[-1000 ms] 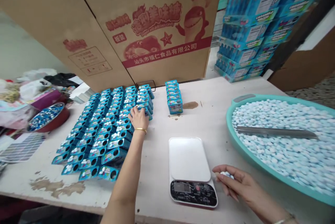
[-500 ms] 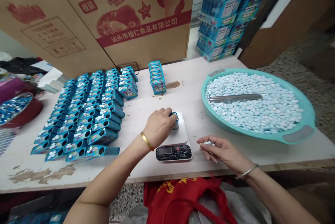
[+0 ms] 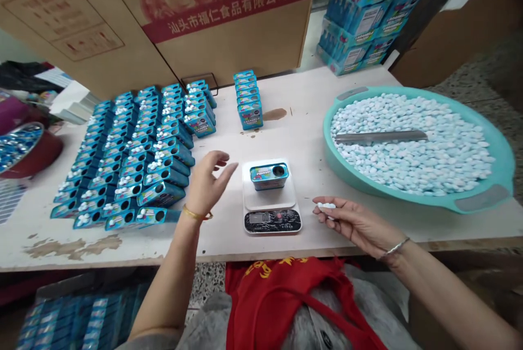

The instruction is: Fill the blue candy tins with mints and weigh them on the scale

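Observation:
A blue tin [image 3: 268,176] with a round hole in its lid stands on the white kitchen scale [image 3: 273,221]. My left hand [image 3: 207,183] is left of the scale, its fingers apart and nothing in it. Right of the scale, my right hand [image 3: 347,219] holds a few small white candies [image 3: 327,206] between thumb and fingers. Beyond it, a turquoise basin [image 3: 347,173] is full of pale blue-white candies [image 3: 433,164], with a metal strip [image 3: 382,136] lying on them.
Rows of blue tins [image 3: 134,156] with candies on their tops fill the left side. A short row of tins [image 3: 250,114] stands behind the scale. Farther back are a large carton [image 3: 245,39] and stacked blue packs [image 3: 351,23]. A red bowl [image 3: 44,151] is far left.
My left hand has let go of the tin on the scale and moved left, opening. My right hand still holds the candies. The view has tilted downward.

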Motion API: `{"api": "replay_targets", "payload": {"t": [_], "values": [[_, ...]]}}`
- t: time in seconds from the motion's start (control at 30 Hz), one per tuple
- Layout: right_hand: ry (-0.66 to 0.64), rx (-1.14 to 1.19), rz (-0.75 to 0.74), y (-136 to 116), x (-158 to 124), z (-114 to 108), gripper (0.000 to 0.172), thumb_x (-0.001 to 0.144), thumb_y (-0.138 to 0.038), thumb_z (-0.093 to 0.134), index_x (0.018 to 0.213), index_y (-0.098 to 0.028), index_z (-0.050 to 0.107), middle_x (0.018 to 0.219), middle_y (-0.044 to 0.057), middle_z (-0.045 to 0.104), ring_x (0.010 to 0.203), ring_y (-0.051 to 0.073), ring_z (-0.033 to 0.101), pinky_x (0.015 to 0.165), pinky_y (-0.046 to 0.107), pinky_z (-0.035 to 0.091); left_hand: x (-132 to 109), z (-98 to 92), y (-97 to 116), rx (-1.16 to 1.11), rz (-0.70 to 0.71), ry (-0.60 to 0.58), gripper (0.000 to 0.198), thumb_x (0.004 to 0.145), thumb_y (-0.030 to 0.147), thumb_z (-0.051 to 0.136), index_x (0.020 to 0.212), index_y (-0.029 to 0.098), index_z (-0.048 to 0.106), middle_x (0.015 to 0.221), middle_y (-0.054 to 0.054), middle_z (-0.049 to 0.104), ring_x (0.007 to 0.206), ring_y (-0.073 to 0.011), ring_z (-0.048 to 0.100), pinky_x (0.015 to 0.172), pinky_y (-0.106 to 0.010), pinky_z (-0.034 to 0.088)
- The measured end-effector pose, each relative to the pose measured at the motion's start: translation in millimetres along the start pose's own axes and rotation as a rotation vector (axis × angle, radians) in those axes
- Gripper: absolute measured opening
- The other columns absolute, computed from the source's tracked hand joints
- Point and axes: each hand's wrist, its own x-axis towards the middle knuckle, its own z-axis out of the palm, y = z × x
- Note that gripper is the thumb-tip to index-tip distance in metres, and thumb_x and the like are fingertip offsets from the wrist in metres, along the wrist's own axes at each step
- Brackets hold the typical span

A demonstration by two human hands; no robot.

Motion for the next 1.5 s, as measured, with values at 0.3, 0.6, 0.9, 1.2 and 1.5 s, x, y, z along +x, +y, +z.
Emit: {"api": "replay_targets", "payload": {"t": [0.3, 0.6, 0.9, 1.2, 1.5], "values": [[0.009, -0.468, -0.258, -34.5, 0.5, 20.9, 0.045, 0.067, -0.05, 0.076, 0.092, -0.014, 0.066, 0.06, 0.001, 0.063, 0.052, 0.009, 0.048, 0.053, 0.025, 0.041, -52.6, 10.0, -51.9, -0.072, -0.284, -0.076, 0.023, 0.085, 0.041, 0.057, 0.089, 0.018, 0.062, 0.087, -0.003, 0.068, 0.072, -0.0134, 0.062, 0.067, -0.026, 0.052], [-0.015, -0.907, -0.608, -81.3, 6.5, 70.8, 0.028, 0.082, -0.041, 0.062, 0.091, -0.015, 0.067, 0.057, 0.0, 0.061, 0.05, 0.01, 0.052, 0.05, 0.023, 0.04, -47.0, 20.1, -46.9, -0.105, -0.213, -0.068, 0.02, 0.087, 0.038, 0.056, 0.092, 0.019, 0.061, 0.091, -0.003, 0.068, 0.076, -0.0134, 0.063, 0.071, -0.027, 0.052], [-0.053, -1.523, -0.735, -91.3, 19.6, 97.8, 0.025, 0.083, -0.012, 0.054, 0.103, -0.016, 0.07, 0.096, 0.009, 0.073, 0.088, 0.019, 0.066, 0.077, 0.029, 0.05, -45.0, 22.1, -47.8, -0.1, -0.16, -0.077, 0.022, 0.088, 0.039, 0.054, 0.093, 0.019, 0.061, 0.091, -0.004, 0.068, 0.076, -0.0143, 0.062, 0.071, -0.029, 0.053], [-0.064, -0.981, -0.584, -98.3, 6.9, 81.5, 0.029, 0.08, -0.032, 0.064, 0.104, -0.018, 0.071, 0.071, 0.004, 0.067, 0.061, 0.014, 0.059, 0.058, 0.028, 0.048, -48.7, 22.1, -51.3, -0.114, -0.195, -0.087, 0.021, 0.088, 0.038, 0.054, 0.092, 0.019, 0.061, 0.09, -0.004, 0.067, 0.076, -0.0141, 0.061, 0.072, -0.028, 0.052], [0.069, -0.3, -0.113, -33.8, 3.1, 12.6, 0.042, 0.064, -0.045, 0.079, 0.095, -0.016, 0.071, 0.073, 0.004, 0.061, 0.055, 0.008, 0.046, 0.043, 0.022, 0.035, -44.0, 25.2, -47.2, -0.124, -0.186, -0.096, 0.019, 0.088, 0.036, 0.055, 0.092, 0.019, 0.062, 0.09, -0.003, 0.068, 0.076, -0.0136, 0.061, 0.071, -0.028, 0.051]]}}
